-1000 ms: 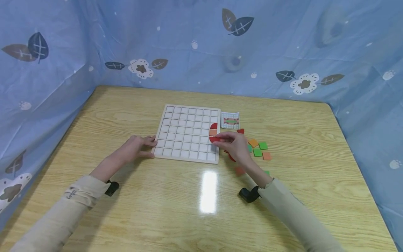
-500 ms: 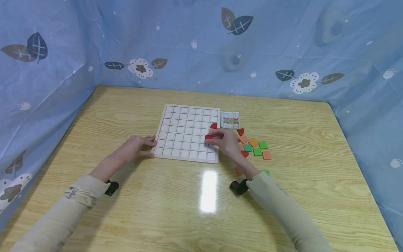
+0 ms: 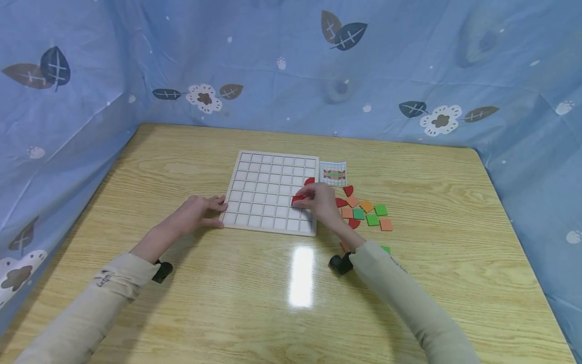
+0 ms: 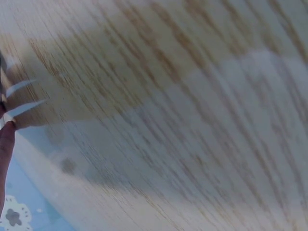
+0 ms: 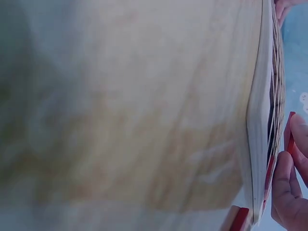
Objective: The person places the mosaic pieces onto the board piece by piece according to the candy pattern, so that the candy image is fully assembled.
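A pale gridded board [image 3: 257, 197] lies on the table in the head view. My left hand [image 3: 200, 211] rests at the board's left edge, fingers extended; its fingertips [image 4: 6, 137] show at the left rim of the left wrist view. Over the right part of the grid, my right hand [image 3: 320, 202] pinches a red tile [image 3: 297, 200] between thumb and fingers. That red tile [image 5: 289, 134] appears tilted above the board in the right wrist view, its outline partly covered by the fingers. A red quarter-circle tile [image 3: 309, 180] sits in the rightmost column, just beyond the hand.
A small pattern card [image 3: 333, 173] lies beside the board's upper right corner. Right of the board are scattered tiles: red quarter circles [image 3: 348, 190], green squares [image 3: 380, 210], orange squares [image 3: 366, 206] and salmon squares [image 3: 386, 224]. Blue patterned cloth [image 3: 291, 65] surrounds the table.
My right hand has moved left over the board with the red tile, from the right-hand column inward. Loose tiles formerly behind the hand now show. The left hand has stayed put.
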`<state>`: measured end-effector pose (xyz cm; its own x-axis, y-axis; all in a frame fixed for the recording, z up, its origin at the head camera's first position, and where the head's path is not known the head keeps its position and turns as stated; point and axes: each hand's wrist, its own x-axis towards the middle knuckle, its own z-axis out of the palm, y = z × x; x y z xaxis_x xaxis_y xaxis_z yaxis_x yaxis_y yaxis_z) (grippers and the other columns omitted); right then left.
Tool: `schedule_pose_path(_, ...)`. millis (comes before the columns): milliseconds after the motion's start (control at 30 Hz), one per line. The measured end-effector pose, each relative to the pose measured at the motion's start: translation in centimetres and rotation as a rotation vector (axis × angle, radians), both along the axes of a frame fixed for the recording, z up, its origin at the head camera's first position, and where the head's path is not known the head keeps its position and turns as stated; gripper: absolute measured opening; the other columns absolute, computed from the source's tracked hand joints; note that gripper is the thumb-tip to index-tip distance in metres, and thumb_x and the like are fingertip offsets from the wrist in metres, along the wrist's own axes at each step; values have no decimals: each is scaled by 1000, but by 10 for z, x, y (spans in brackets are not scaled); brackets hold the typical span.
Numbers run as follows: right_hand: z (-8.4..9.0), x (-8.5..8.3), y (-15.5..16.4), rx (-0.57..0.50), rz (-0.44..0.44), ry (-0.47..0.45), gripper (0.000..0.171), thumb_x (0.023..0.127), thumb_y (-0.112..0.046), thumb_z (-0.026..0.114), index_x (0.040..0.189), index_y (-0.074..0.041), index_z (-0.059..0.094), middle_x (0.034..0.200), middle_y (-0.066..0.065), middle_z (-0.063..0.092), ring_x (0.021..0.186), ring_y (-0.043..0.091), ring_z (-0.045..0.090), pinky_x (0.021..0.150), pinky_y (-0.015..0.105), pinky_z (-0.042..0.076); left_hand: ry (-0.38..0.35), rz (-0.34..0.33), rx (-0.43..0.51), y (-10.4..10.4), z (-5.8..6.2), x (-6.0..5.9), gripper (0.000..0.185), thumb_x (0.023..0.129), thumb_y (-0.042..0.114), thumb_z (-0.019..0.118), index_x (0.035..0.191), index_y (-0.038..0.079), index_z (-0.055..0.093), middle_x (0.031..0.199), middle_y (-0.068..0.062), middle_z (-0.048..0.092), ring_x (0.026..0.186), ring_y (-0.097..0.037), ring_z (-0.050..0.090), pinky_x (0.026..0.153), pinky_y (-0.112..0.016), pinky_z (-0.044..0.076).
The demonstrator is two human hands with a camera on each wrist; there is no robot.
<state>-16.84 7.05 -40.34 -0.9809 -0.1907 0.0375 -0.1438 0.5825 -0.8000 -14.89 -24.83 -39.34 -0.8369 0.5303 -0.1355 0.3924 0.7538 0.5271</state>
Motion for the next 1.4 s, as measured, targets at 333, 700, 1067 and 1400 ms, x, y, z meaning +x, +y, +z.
schedule_pose_path(333,2,-6,-6,41,23,-35,17,75,-4,81,89,3,73,85,13,69,73,21,62,65,25,50,18,-7,-7,0,-2,0,53,79,12,76,123,-11,56,136,-26,45,129,-43,39,105,-56,32)
schedule_pose_path(700,1,-4,-8,52,46,-9,14,78,2,76,91,5,72,89,16,70,80,25,65,74,34,55,6,-2,-5,0,-2,0,54,79,10,76,125,-10,55,138,-25,44,131,-42,38,105,-56,33)
schedule_pose_path(1067,6,-5,-7,89,38,-73,14,81,2,74,95,3,74,94,13,70,82,23,64,73,32,54,23,-13,10,1,1,1,53,79,10,76,123,-11,56,136,-26,46,129,-43,40,104,-56,34)
schedule_pose_path(1400,5,-6,-6,94,56,-72,14,81,3,73,95,3,73,93,14,71,83,23,65,73,32,54,22,-2,-19,2,1,2,53,79,11,76,124,-9,57,137,-25,45,129,-42,41,104,-55,35)
